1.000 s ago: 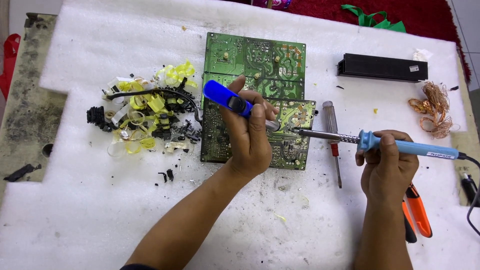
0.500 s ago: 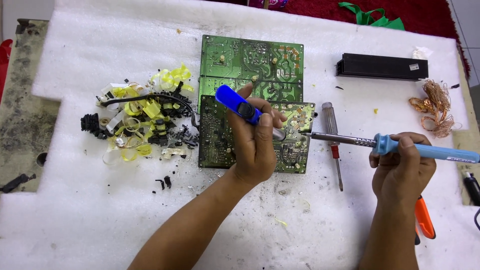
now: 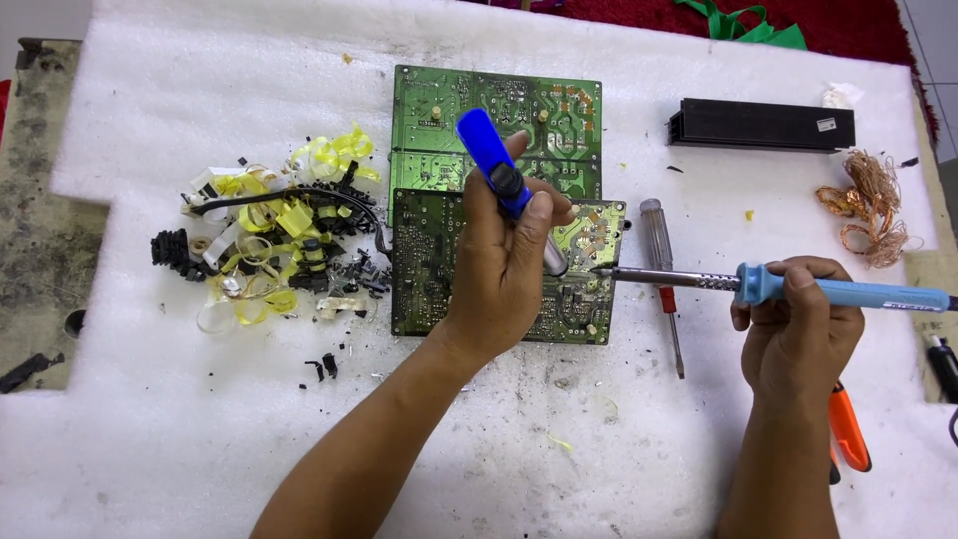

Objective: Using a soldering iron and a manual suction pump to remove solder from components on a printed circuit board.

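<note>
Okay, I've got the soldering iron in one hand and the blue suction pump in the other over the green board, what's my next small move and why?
Probably ease the soldering iron tip left onto the lower circuit board. The right hand holds it with the tip at the board's right edge, and the left hand already has the blue desoldering pump angled down there.

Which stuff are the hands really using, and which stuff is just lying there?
In use:
- blue desoldering pump in the left hand
- blue-handled soldering iron in the right hand
- green circuit board

Just lying about:
- pile of yellow tape and black bits
- red-handled screwdriver
- black finned metal bar
- copper wire tangle
- orange-handled pliers
</note>
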